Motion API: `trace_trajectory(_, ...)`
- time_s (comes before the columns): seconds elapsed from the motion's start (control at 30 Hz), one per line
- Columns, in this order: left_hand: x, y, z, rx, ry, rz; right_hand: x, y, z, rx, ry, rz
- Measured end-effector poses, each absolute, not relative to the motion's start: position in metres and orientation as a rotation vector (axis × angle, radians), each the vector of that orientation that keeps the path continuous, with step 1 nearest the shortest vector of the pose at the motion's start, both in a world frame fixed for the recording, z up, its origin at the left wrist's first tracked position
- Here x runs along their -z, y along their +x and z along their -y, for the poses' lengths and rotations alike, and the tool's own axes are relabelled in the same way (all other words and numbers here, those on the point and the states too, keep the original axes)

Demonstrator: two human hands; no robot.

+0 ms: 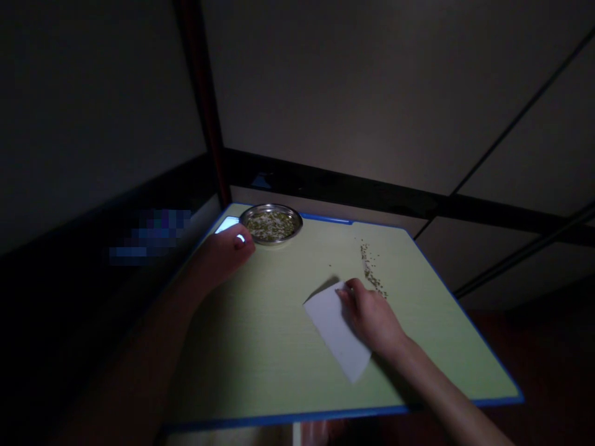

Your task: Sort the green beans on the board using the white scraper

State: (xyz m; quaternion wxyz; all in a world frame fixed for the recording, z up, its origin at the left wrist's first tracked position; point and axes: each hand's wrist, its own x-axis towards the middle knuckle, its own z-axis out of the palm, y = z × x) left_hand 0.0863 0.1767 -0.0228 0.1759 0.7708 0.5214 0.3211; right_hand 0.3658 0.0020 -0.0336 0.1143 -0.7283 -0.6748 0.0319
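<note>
My right hand [372, 313] is closed on a white sheet of paper or thin card [335, 331], gripping it by its upper right edge above the table. Just beyond those fingers, small dark seeds or grains [366, 266] lie in a loose line. On the far left, my left hand [232, 244] has its fingers curled together beside a round steel plate [297, 232]; whatever they pinch, if anything, is hidden. Greenish and whitish bits [273, 224] cover the bottom of the plate. A glowing bright rectangle [227, 223], which looks like a phone screen, shows partly behind my left hand.
The pale green table [260, 347] has a blue edge and stands in a dim corner. Panelled walls [334, 111] rise behind it, with a dark band [334, 186] along them. One stray grain [330, 266] lies mid-table.
</note>
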Motion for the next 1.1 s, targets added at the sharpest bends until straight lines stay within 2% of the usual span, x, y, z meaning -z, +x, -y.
trace_trajectory(0.23,0.020,0.088,-0.173,-0.900,2.168,-1.475,0.030,0.314,-0.013,-0.201,-1.884,2.217)
trace_trajectory(0.7,0.022,0.089,-0.174,-0.948,2.137,-1.473,0.025,0.266,-0.024,-0.126,-1.433,2.567)
trace_trajectory(1.1,0.021,0.090,-0.173,-0.926,2.114,-1.483,0.014,0.242,-0.009,-0.204,-1.335,2.632)
